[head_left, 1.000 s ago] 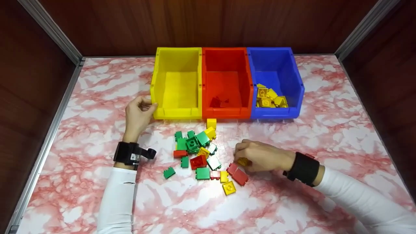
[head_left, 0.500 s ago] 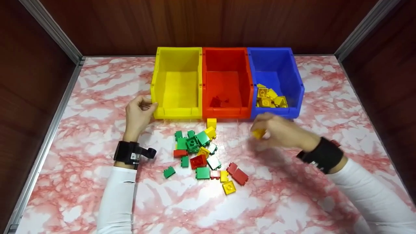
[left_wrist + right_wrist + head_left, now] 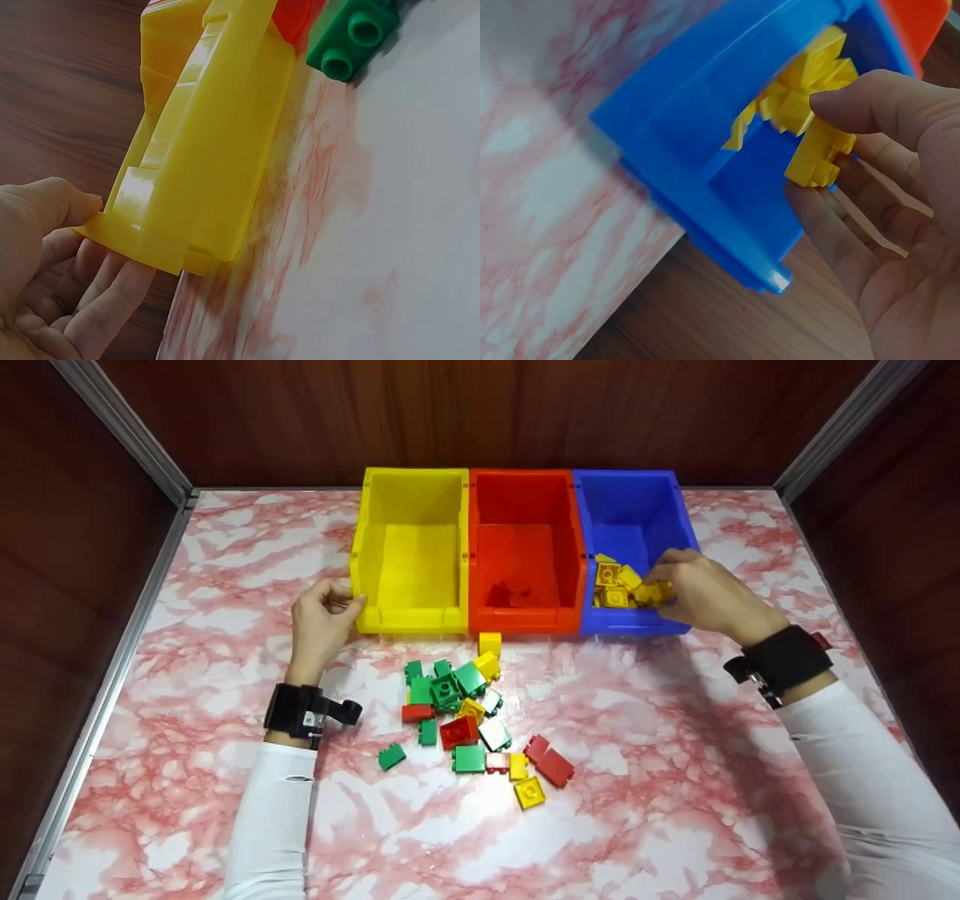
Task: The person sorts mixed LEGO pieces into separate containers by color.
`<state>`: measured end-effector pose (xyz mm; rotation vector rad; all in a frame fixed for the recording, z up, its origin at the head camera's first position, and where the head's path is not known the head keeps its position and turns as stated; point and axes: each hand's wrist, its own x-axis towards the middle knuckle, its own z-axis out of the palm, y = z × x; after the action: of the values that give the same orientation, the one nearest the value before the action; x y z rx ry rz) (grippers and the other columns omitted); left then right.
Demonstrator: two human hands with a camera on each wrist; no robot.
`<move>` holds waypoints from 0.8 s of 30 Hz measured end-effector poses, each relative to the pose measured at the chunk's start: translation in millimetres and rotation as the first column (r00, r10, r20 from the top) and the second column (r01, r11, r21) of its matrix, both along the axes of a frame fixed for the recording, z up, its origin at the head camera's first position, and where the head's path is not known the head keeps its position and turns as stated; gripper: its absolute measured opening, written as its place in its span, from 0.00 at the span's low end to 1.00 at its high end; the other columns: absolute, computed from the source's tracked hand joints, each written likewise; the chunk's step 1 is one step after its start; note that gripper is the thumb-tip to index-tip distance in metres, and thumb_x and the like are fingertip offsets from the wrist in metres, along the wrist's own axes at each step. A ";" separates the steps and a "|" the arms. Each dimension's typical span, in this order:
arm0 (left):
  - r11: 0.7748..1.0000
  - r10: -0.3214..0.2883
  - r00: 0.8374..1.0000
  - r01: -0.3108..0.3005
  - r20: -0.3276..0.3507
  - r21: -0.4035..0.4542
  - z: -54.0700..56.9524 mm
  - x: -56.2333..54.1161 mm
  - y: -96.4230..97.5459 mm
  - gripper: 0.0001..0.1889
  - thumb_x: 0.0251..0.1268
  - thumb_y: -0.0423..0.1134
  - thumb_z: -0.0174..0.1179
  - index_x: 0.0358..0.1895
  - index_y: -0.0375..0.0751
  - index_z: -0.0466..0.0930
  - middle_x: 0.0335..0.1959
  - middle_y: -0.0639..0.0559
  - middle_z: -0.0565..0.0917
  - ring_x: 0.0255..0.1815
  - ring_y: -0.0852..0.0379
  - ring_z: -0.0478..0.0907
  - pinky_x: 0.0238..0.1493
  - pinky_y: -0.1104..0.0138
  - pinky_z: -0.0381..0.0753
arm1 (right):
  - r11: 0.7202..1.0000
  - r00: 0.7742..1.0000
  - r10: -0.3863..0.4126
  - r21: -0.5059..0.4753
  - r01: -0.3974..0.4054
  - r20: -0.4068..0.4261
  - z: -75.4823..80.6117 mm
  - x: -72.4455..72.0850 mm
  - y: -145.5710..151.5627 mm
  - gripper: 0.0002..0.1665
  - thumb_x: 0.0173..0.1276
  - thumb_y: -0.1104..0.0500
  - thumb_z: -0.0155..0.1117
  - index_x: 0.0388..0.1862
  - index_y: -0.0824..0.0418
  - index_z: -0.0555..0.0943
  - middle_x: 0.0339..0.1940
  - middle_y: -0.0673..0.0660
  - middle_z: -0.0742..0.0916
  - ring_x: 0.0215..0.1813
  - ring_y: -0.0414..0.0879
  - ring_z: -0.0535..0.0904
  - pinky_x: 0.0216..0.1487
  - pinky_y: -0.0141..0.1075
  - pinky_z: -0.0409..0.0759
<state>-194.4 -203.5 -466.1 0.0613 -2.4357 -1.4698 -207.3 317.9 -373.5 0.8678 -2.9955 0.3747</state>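
Note:
My left hand (image 3: 321,619) grips the front left corner of the yellow bin (image 3: 411,620). In the left wrist view the thumb lies on one side of that bin's rim, the fingers on the other. Over the front right of the blue bin (image 3: 634,622), my right hand (image 3: 709,591) pinches a yellow toy brick (image 3: 815,156) between thumb and fingers. Several yellow bricks (image 3: 616,597) lie inside the blue bin below it. A few red bricks (image 3: 501,594) lie in the red bin (image 3: 525,620), which stands between the other two.
On the marbled table a loose pile of bricks lies in front of the bins: green bricks (image 3: 469,759), red bricks (image 3: 555,767) and yellow bricks (image 3: 529,793). One yellow brick (image 3: 490,643) sits close to the red bin's front. Dark wood panels (image 3: 480,412) enclose the back and sides.
My right hand has carried the yellow brick from the right edge of the pile, away from me and rightward, to the blue bin. My left hand has stayed on the yellow bin.

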 end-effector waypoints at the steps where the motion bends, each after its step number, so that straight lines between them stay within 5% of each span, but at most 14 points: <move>1: 1.000 0.000 1.000 0.000 0.001 0.002 -0.1 0.0 -0.1 0.07 0.69 0.35 0.69 0.42 0.33 0.86 0.37 0.42 0.86 0.34 0.68 0.77 0.41 0.81 0.77 | 1.000 1.000 0.000 0.002 0.000 0.001 -0.7 -2.1 0.4 0.21 0.53 0.71 0.78 0.49 0.69 0.89 0.46 0.66 0.87 0.50 0.61 0.82 0.54 0.58 0.86; 13: 1.000 -0.003 1.000 0.003 0.013 0.001 0.5 -0.3 0.0 0.08 0.69 0.35 0.69 0.43 0.32 0.86 0.37 0.42 0.86 0.34 0.67 0.77 0.41 0.81 0.77 | 1.000 0.999 -0.030 -0.004 0.031 0.036 -11.1 -12.0 2.9 0.20 0.60 0.72 0.75 0.52 0.71 0.88 0.49 0.69 0.87 0.52 0.63 0.83 0.56 0.60 0.85; 20: 1.000 -0.002 1.000 0.002 0.019 -0.002 0.3 0.5 0.3 0.08 0.70 0.35 0.69 0.43 0.33 0.86 0.38 0.42 0.86 0.36 0.65 0.77 0.42 0.80 0.77 | 0.999 0.999 -0.033 -0.012 0.033 -0.038 -3.4 5.6 -4.9 0.25 0.63 0.62 0.80 0.58 0.69 0.85 0.53 0.68 0.86 0.52 0.62 0.83 0.53 0.60 0.86; 24: 1.000 -0.003 1.000 0.003 0.011 -0.008 0.3 0.7 -0.1 0.07 0.70 0.35 0.69 0.42 0.33 0.86 0.38 0.42 0.86 0.36 0.64 0.77 0.42 0.79 0.77 | 0.999 0.997 0.027 -0.043 -0.030 -0.074 -0.2 23.4 -14.7 0.32 0.63 0.57 0.81 0.63 0.67 0.83 0.57 0.68 0.85 0.57 0.63 0.83 0.54 0.61 0.87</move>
<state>-193.7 -203.6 -465.7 0.0640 -2.4512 -1.4640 -183.9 303.2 -373.7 0.9013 -2.8993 0.3981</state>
